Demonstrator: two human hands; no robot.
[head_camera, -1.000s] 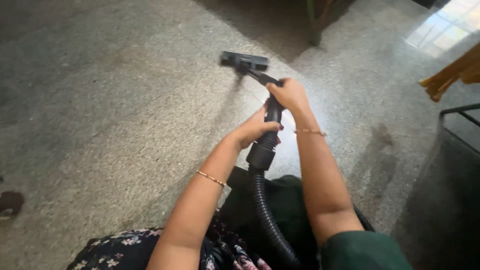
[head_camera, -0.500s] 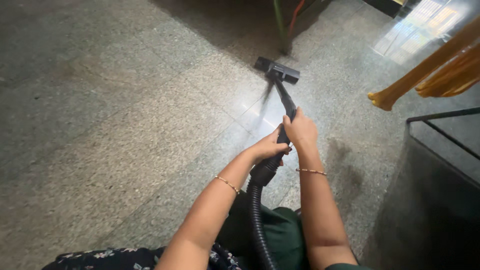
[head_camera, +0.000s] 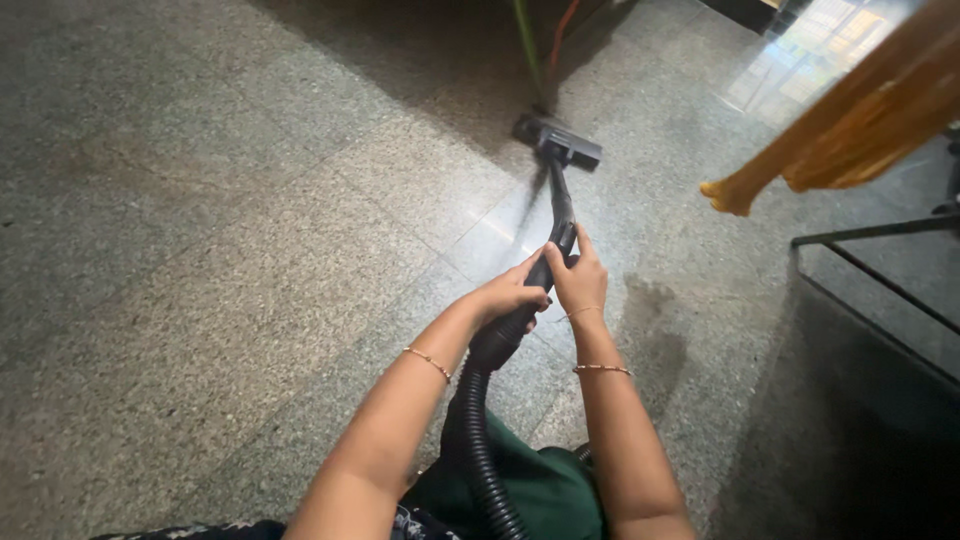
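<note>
You've got both hands on the black vacuum wand (head_camera: 556, 225): your left hand (head_camera: 508, 293) is wrapped around it near the ribbed hose (head_camera: 478, 440), your right hand (head_camera: 580, 279) is closed on it just beyond. The floor nozzle (head_camera: 557, 141) sits far out on the speckled stone floor (head_camera: 230, 250) (right by a dark shadow). Orange cloth (head_camera: 850, 120) hangs at the far right.
</note>
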